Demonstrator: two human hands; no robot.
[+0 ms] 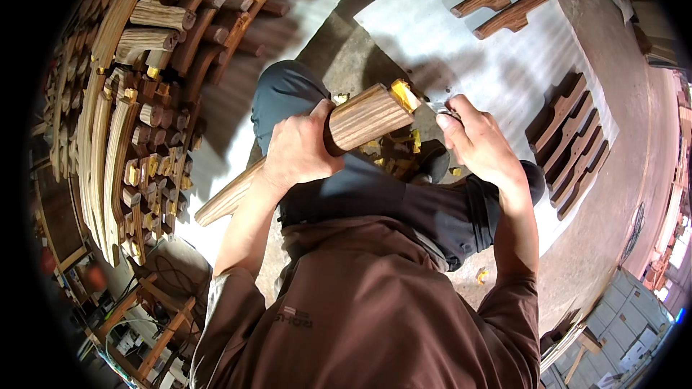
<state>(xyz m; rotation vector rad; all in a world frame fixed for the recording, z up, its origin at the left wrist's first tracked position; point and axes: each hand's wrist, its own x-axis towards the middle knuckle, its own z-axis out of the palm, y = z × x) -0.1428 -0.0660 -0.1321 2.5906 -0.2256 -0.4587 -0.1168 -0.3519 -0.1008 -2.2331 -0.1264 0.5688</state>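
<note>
Left hand (303, 145) wrapped round wood (369, 119), right hand (479, 138) pinching a metal tool (437, 107): if the wood rolls, I'd fear a slip.

Small tool (437, 107) mostly hidden by right hand (477, 142) (exact kind unclear), stacked wood (121, 137) cut off at left

Slanting up to the right across mid-view: striped brown wooden piece (369, 119), broader at its upper end, tipped with yellow tape (404, 94); just beside that, small silvery blade (437, 107).
</note>
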